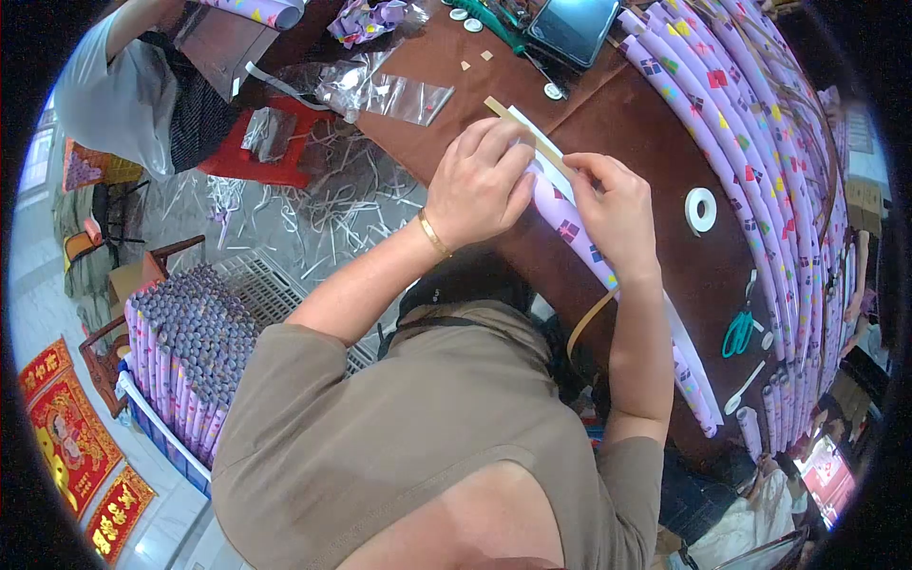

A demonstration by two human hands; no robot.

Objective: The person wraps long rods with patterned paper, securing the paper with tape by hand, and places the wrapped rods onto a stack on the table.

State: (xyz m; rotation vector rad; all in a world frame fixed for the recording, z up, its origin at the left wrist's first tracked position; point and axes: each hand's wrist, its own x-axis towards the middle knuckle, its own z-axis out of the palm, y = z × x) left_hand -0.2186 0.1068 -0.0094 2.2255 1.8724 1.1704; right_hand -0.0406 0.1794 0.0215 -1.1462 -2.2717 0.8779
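Observation:
A roll of purple gift-print wrapping paper (572,228) lies slantwise on the brown table in front of me. Along its far end runs a flat tan strip (499,109), with a white edge beside it. My left hand (480,180), wearing a gold bracelet, has its fingers curled over the strip and the roll's upper part. Thumb and fingers of my right hand (613,209) pinch together at the strip's lower end. What lies under the left fingertips is hidden. A tan band (587,321) hangs in a curve beside my right forearm.
Many finished purple rolls (722,123) are stacked at the right. White tape (701,211), teal scissors (738,332) and a dark-screened device (573,30) lie on the brown table (655,323). A crate of rolls (161,427) stands left. Another person (133,95) is at upper left.

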